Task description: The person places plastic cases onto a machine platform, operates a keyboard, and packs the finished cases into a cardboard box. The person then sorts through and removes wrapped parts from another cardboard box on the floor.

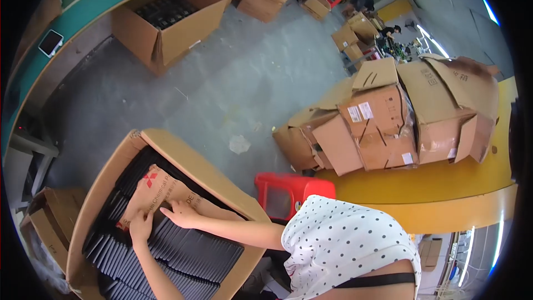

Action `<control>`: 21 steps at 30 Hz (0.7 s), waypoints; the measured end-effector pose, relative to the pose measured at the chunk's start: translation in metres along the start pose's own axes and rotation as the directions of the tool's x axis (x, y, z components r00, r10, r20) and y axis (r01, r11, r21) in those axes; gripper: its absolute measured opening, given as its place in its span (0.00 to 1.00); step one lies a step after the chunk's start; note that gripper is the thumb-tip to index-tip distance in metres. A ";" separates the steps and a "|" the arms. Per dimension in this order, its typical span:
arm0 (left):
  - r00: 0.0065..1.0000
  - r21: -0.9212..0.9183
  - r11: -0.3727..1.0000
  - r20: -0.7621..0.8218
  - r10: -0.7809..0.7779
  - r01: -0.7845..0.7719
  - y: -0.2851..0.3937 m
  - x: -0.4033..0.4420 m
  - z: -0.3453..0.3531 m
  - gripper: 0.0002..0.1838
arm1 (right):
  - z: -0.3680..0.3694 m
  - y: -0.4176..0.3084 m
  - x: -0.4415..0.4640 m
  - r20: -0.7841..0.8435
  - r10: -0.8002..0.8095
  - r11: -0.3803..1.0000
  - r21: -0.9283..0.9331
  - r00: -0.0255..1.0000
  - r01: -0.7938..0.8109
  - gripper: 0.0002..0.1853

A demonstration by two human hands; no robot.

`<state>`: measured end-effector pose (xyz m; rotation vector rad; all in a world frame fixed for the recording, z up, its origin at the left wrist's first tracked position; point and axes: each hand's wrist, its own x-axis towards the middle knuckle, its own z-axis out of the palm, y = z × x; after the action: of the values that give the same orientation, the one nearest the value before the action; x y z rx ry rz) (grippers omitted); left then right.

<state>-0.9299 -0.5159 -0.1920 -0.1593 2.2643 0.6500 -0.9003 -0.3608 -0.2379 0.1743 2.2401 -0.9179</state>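
A large open cardboard box (pixel 189 158) at the lower left holds rows of thin black flat pieces (pixel 194 255). Over the upper rows lies a brown printed paper sheet (pixel 161 189) with a red logo. My left hand (pixel 141 225) is at the sheet's lower edge, its fingers closed on that edge. To the right, my right hand (pixel 182 214) rests on the sheet with its fingers apart, the index finger stretched toward the left.
A red plastic stool (pixel 297 189) stands right of the box. Stacked cartons (pixel 383 128) rest on a yellow table (pixel 388 186). Another open carton (pixel 189 36) is on the floor, upper left. A phone (pixel 50 43) lies on a green surface. People are in the far background.
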 end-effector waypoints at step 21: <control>0.917 -0.126 0.982 -0.391 0.078 -0.138 -0.043 0.011 0.038 0.26 | -0.032 0.023 -0.002 -0.177 -0.234 0.922 -0.353 0.956 0.160 0.37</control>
<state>-0.9007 -0.5333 -0.2393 -0.2558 2.6144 0.9171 -0.9078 -0.3223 -0.2337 -0.1181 2.6168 -0.6257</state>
